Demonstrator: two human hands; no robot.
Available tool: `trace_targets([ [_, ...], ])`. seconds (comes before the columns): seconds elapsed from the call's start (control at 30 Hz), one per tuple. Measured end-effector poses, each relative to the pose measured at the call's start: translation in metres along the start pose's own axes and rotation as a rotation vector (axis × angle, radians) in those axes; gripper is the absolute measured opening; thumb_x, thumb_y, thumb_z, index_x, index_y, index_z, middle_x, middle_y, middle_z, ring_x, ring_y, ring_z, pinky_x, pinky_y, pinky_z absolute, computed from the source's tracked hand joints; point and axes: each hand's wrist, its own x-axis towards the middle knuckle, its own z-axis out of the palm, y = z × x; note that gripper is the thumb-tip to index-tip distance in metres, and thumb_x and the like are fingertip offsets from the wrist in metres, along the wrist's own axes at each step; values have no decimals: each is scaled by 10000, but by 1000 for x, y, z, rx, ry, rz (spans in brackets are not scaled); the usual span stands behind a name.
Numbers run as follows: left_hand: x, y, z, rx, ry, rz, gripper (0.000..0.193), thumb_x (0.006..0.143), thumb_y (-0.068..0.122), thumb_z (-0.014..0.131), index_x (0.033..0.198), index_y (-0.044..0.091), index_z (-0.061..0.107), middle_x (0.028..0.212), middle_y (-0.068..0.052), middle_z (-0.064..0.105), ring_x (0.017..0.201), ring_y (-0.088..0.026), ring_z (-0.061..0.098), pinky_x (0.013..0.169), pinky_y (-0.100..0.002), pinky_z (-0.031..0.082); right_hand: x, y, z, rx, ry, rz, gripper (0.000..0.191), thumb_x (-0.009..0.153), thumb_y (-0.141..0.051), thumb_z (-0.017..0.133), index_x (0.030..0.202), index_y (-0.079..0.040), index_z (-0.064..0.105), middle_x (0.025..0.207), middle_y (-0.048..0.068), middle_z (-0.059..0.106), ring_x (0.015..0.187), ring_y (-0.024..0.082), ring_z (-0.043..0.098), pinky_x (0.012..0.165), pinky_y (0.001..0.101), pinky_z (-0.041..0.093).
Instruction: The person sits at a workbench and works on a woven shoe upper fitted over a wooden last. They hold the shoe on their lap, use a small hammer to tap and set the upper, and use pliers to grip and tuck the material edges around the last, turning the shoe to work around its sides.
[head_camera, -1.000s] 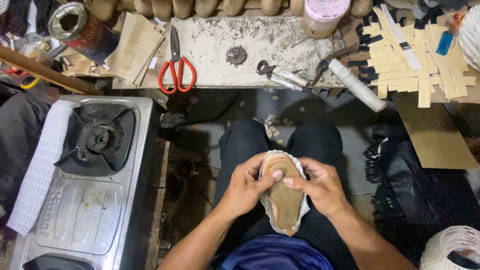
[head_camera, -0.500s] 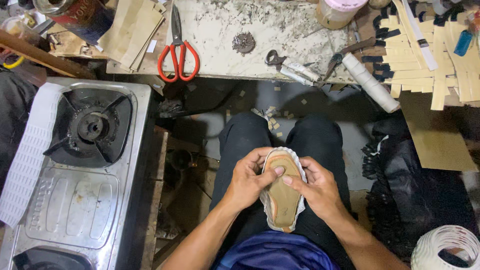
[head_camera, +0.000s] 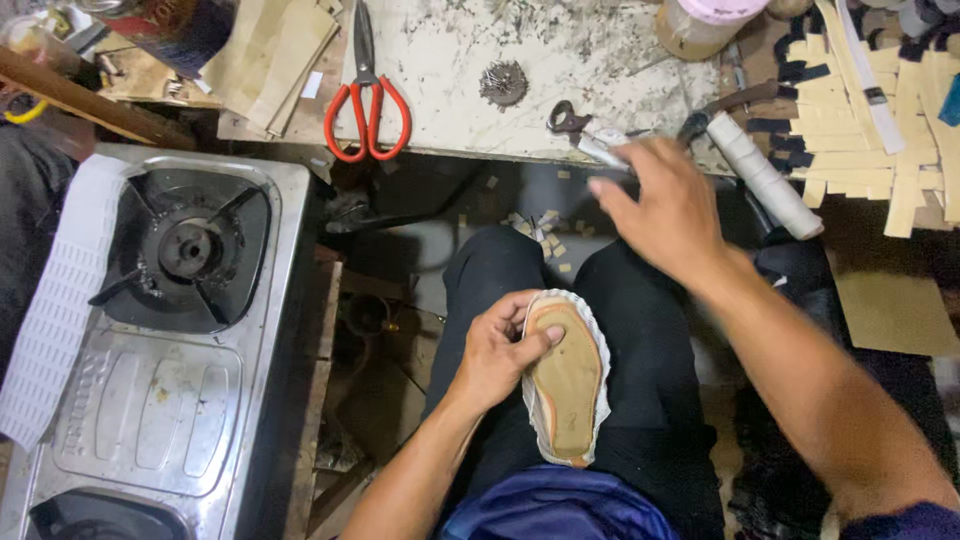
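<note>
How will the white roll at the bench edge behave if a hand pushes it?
The white roll is a cylinder lying on its side, so it would probably roll. It lies at the bench edge, so it might fall off. It looks light, likely rolled paper or tape.

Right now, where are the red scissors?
In the head view, the red scissors lie on the worktop at upper left of centre, above the gas stove, left of the small metal cog.

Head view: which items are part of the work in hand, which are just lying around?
In hand:
- left hand holding the shoe sole on the lap
- right hand reaching toward the pliers at the bench edge

Lying about:
- red scissors
- gas stove
- white roll
- tan strips
- pink-lidded jar
</note>
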Motion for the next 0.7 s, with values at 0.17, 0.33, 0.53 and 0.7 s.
trace_targets([
  [0.17, 15, -4, -7, 6, 28, -19, 403, 898, 51, 747, 1278, -22, 636, 1093, -57, 760, 963, -99, 700, 878, -273, 568, 58, 7, 14, -333, -99, -168, 408, 873, -326, 792, 1145, -38, 699, 992, 186, 688, 932, 394, 670, 804, 506, 522],
  [0.33, 22, -11, -10, -25, 26, -29, 408, 899, 42, 744, 1286, -17, 628, 1088, -62, 759, 957, -105, 704, 879, -279, 570, 65, 23, 10, -401, -267, -211, 182, 1055, -192, 677, 1100, -17, 657, 896, 175, 695, 869, 384, 685, 782, 502, 549],
  [0.53, 25, -19, -6, -44, 8, -4, 423, 906, 18, 731, 1312, -16, 616, 1114, -62, 754, 975, -110, 703, 895, -283, 570, 10, 27, -28, 158, 185, -49, 281, 1091, -40, 556, 1349, 64, 592, 895, 132, 644, 766, 239, 615, 746, 377, 514],
  [0.7, 14, -13, 10, 42, 1, -1, 428, 918, 30, 725, 1327, -27, 612, 1148, -61, 750, 1007, -105, 693, 914, -275, 563, -76, -8, -90, 745, -97, 642, 268, 1087, -180, 656, 1194, 58, 596, 825, 13, 553, 659, 88, 484, 578, 266, 385],
])
